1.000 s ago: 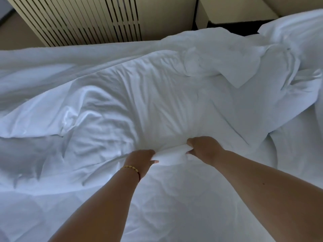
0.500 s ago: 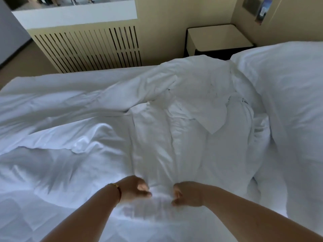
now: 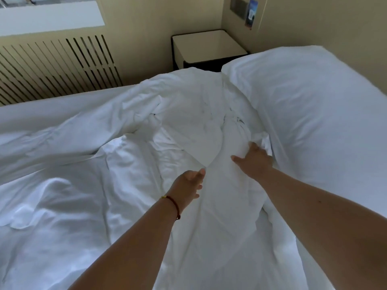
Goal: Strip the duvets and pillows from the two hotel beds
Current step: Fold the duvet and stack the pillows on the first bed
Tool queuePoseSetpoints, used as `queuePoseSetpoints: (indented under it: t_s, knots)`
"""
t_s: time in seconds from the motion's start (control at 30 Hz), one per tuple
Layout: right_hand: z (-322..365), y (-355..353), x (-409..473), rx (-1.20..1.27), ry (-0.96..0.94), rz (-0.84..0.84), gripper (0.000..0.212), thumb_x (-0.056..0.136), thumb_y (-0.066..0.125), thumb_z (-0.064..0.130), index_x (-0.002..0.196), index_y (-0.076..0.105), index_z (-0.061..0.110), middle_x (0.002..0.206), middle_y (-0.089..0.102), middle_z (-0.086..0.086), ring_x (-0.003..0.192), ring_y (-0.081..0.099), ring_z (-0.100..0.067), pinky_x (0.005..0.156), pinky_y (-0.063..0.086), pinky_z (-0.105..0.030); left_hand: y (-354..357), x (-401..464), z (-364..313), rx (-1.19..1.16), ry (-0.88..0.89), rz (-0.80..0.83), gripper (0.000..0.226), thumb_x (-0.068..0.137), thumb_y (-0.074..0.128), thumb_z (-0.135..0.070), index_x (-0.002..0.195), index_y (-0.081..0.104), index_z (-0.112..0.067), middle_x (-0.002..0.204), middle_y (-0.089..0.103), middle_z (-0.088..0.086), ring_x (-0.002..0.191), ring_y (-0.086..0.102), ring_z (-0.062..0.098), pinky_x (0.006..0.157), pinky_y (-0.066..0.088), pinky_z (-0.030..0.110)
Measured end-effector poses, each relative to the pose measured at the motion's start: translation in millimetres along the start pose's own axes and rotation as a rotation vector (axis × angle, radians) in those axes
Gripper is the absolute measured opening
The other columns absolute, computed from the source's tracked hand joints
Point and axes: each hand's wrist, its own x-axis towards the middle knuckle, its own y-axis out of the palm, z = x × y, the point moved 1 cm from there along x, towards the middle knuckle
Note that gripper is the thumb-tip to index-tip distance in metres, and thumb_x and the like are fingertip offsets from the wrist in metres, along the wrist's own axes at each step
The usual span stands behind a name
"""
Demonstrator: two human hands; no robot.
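A crumpled white duvet (image 3: 104, 185) covers the bed and bunches into a ridge toward the head end. A large white pillow (image 3: 310, 114) lies at the right, by the wall. My left hand (image 3: 188, 185), with a red cord on the wrist, hovers over the duvet's middle with fingers loosely spread and nothing in them. My right hand (image 3: 254, 161) reaches further, fingers extended onto the bunched duvet fabric just beside the pillow's near edge.
A white bedside table (image 3: 209, 47) stands in the corner beyond the bed's head. A slatted radiator cover (image 3: 56, 65) runs along the far wall under the window sill. A small card (image 3: 250, 14) hangs on the right wall.
Both hands let go of the duvet fold they gripped close together and reached forward and right, toward the pillow. The view lifted, showing more of the pillow and bedside table.
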Motion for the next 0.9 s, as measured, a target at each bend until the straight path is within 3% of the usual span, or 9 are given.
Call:
queuePoseSetpoints:
  t_s: [0.17, 0.23, 0.37, 0.43, 0.5, 0.57, 0.67, 0.77, 0.9]
  knots:
    - [25.4, 15.0, 2.9, 0.572, -0.235, 0.387, 0.074, 0.08, 0.069, 0.017, 0.144, 0.03, 0.013, 0.144, 0.045, -0.003, 0.135, 0.04, -0.021, 0.112, 0.032, -0.042, 24.1, 33.7, -47.9, -0.09, 0.074, -0.023, 0.034, 0.098, 0.043, -0.047, 0.074, 0.055, -0.026, 0.084, 0.061, -0.006, 0.085, 0.055, 0.014, 0.092, 0.046, 0.036]
    - [29.9, 21.2, -2.0, 0.567, -0.328, 0.476, 0.06, 0.076, 0.062, 0.018, 0.133, 0.045, 0.013, 0.134, 0.054, -0.004, 0.127, 0.048, -0.022, 0.109, 0.037, -0.042, 29.6, 49.2, -61.2, -0.141, 0.073, -0.044, 0.033, 0.098, 0.043, -0.045, 0.093, 0.064, -0.021, 0.083, 0.064, -0.012, 0.082, 0.057, 0.007, 0.093, 0.043, 0.033]
    - [22.8, 16.8, 9.3, 0.704, -0.303, 0.478, 0.022, 0.086, 0.053, 0.013, 0.107, 0.059, 0.009, 0.115, 0.063, -0.01, 0.104, 0.057, -0.017, 0.097, 0.044, -0.032, 37.8, 86.0, -56.9, 0.027, -0.042, -0.136, 0.065, 0.092, 0.055, -0.047, 0.145, 0.033, -0.018, 0.136, 0.051, 0.007, 0.123, 0.051, 0.026, 0.096, 0.04, 0.034]
    - [16.2, 14.7, 22.8, 0.653, -0.269, 0.287, 0.009, 0.091, 0.051, 0.01, 0.097, 0.058, 0.009, 0.1, 0.064, -0.01, 0.096, 0.059, -0.023, 0.088, 0.047, -0.035, 39.5, 98.2, -47.9, 0.354, -0.052, -0.15, 0.054, 0.092, 0.053, -0.049, 0.13, 0.052, -0.01, 0.116, 0.061, 0.007, 0.11, 0.056, 0.027, 0.088, 0.043, 0.033]
    - [9.5, 17.7, 37.3, 0.515, -0.234, 0.114, 0.009, 0.093, 0.046, 0.013, 0.094, 0.054, 0.009, 0.088, 0.059, -0.007, 0.089, 0.06, -0.027, 0.081, 0.052, -0.038, 40.2, 103.6, -43.1, 0.48, 0.008, -0.184, 0.036, 0.092, 0.056, -0.043, 0.082, 0.056, -0.009, 0.074, 0.052, 0.001, 0.079, 0.052, 0.023, 0.07, 0.04, 0.03]
    - [4.5, 23.0, 48.5, 0.367, -0.232, 0.052, 0.024, 0.098, 0.042, 0.026, 0.097, 0.054, 0.005, 0.092, 0.062, -0.015, 0.09, 0.062, -0.033, 0.081, 0.054, -0.045, 39.3, 107.1, -34.2, 0.26, 0.046, -0.202, 0.039, 0.088, 0.063, -0.039, 0.066, 0.041, -0.015, 0.067, 0.045, 0.002, 0.068, 0.046, 0.02, 0.064, 0.042, 0.033]
    - [3.2, 26.5, 51.3, 0.358, -0.288, 0.034, 0.044, 0.099, 0.032, 0.046, 0.1, 0.054, 0.008, 0.095, 0.063, -0.015, 0.092, 0.061, -0.032, 0.087, 0.049, -0.044, 29.4, 99.2, -25.1, -0.232, 0.046, -0.165, 0.033, 0.082, 0.068, -0.036, 0.063, 0.046, -0.019, 0.078, 0.052, 0.01, 0.077, 0.054, 0.024, 0.082, 0.054, 0.05]
    - [11.4, 21.0, 51.6, 0.555, -0.321, -0.006, 0.037, 0.101, 0.03, 0.044, 0.103, 0.052, 0.014, 0.099, 0.056, -0.004, 0.095, 0.054, -0.024, 0.085, 0.04, -0.032, 13.4, 85.2, -16.4, -0.54, 0.044, -0.048, 0.024, 0.095, 0.059, -0.022, 0.074, 0.049, -0.015, 0.094, 0.059, 0.013, 0.089, 0.058, 0.024, 0.09, 0.052, 0.041]
    - [19.0, 23.5, 59.7, 0.629, -0.047, 0.365, 0.08, 0.091, 0.021, 0.069, 0.127, 0.057, 0.008, 0.126, 0.058, -0.013, 0.121, 0.049, -0.028, 0.112, 0.029, -0.041, -7.6, 69.8, -9.7, -0.766, 0.11, 0.001, 0.017, 0.093, 0.057, -0.023, 0.079, 0.052, -0.013, 0.1, 0.063, 0.009, 0.096, 0.059, 0.02, 0.095, 0.049, 0.037]
